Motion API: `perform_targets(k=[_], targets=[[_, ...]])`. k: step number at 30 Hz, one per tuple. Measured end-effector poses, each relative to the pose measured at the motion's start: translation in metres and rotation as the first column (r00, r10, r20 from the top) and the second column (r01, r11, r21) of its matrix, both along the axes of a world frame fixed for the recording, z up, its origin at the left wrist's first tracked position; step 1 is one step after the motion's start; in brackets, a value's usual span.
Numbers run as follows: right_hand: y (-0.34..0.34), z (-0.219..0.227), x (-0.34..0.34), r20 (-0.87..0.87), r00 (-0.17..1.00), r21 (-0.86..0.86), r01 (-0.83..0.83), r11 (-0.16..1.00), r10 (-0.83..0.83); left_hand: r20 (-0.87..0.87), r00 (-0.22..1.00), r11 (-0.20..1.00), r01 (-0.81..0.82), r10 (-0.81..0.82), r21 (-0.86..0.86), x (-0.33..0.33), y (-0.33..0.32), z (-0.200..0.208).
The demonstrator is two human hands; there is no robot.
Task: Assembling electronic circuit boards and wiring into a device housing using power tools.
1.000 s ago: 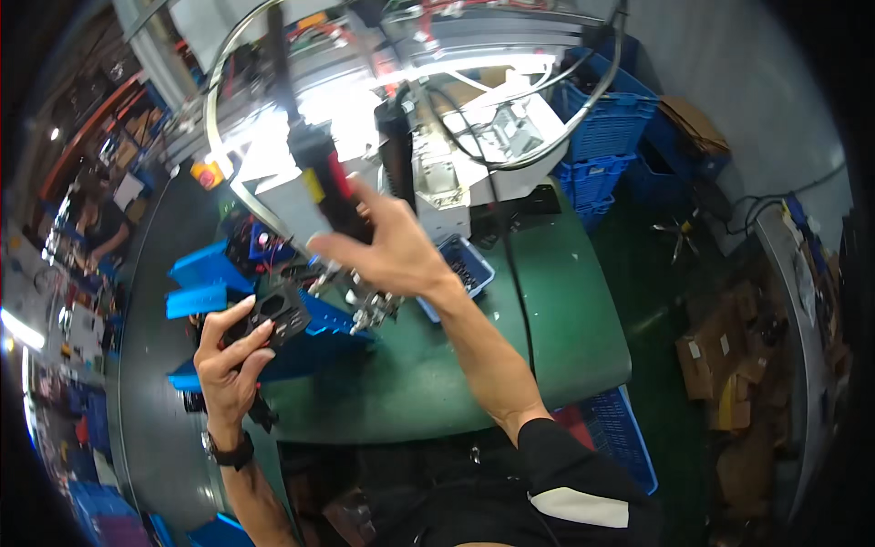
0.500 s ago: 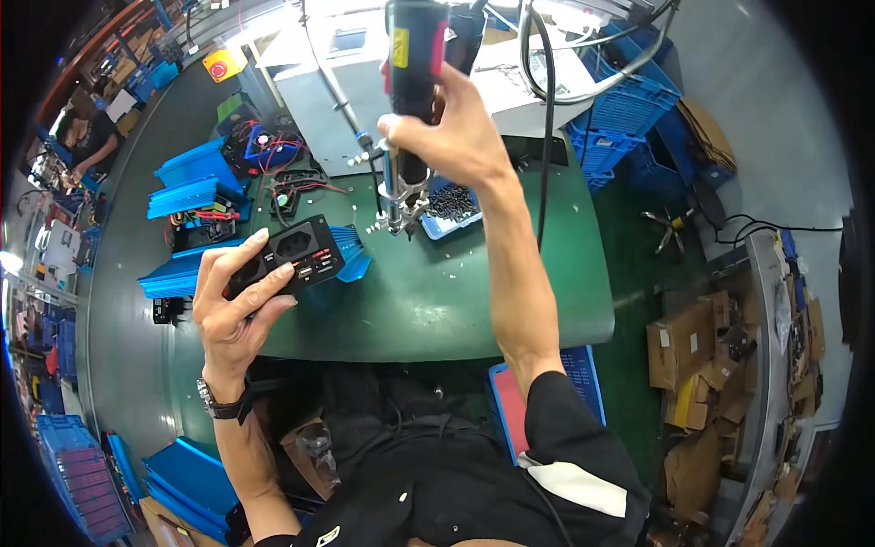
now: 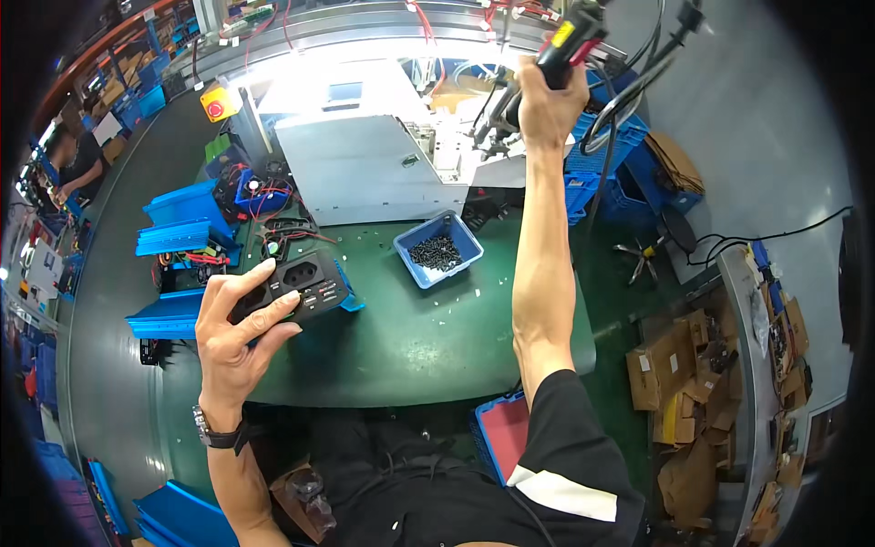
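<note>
My left hand (image 3: 239, 324) grips a black panel with sockets and ports (image 3: 314, 292), its thumb and fingers along the near edge. A strip of blue housing (image 3: 354, 304) shows behind the panel. At the upper right, my right hand (image 3: 552, 108) is wrapped round a black-and-red power screwdriver (image 3: 563, 56) hung among cables, with a metal fixture (image 3: 495, 123) at its lower end. Small black screws (image 3: 436, 253) fill part of a blue bin (image 3: 407, 239) on the green table, between my two hands and apart from both.
Blue metal housings (image 3: 173, 239) and wired fan parts (image 3: 273, 239) lie to the left. A grey machine (image 3: 360, 173) stands behind the bin. Blue crates (image 3: 629, 137) and cardboard boxes (image 3: 670, 365) are at the right. A person (image 3: 77, 164) sits far left.
My right hand has carried the screwdriver up and right, away from the table, bringing the screw bin into full sight. My left hand still holds the panel in nearly the same place.
</note>
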State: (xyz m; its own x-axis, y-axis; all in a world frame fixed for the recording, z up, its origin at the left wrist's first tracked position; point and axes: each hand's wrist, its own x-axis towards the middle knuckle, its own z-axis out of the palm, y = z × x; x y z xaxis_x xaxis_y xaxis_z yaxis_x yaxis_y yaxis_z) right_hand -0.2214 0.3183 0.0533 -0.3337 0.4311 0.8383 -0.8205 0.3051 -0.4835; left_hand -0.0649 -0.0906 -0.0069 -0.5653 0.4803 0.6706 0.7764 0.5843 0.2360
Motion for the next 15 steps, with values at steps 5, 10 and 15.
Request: perform_targets(k=[5, 10, 15], targets=[[-0.027, -0.006, 0.012, 0.21, 0.97, 0.106, -0.143, 0.984, 0.118, -0.042, 0.999, 1.0, 0.008, -0.008, 0.008, -0.013, 0.002, 0.002], [-0.04, -0.021, 0.004, 0.268, 0.943, 0.202, -0.258, 0.945, 0.2, -0.045, 0.999, 1.0, -0.008, 0.008, -0.018, -0.01, 0.0, 0.001], [-0.08, -0.029, 0.015, 0.255, 0.912, 0.269, -0.386, 0.883, 0.321, -0.076, 0.997, 0.999, -0.013, 0.011, -0.029, 0.006, 0.003, -0.009]])
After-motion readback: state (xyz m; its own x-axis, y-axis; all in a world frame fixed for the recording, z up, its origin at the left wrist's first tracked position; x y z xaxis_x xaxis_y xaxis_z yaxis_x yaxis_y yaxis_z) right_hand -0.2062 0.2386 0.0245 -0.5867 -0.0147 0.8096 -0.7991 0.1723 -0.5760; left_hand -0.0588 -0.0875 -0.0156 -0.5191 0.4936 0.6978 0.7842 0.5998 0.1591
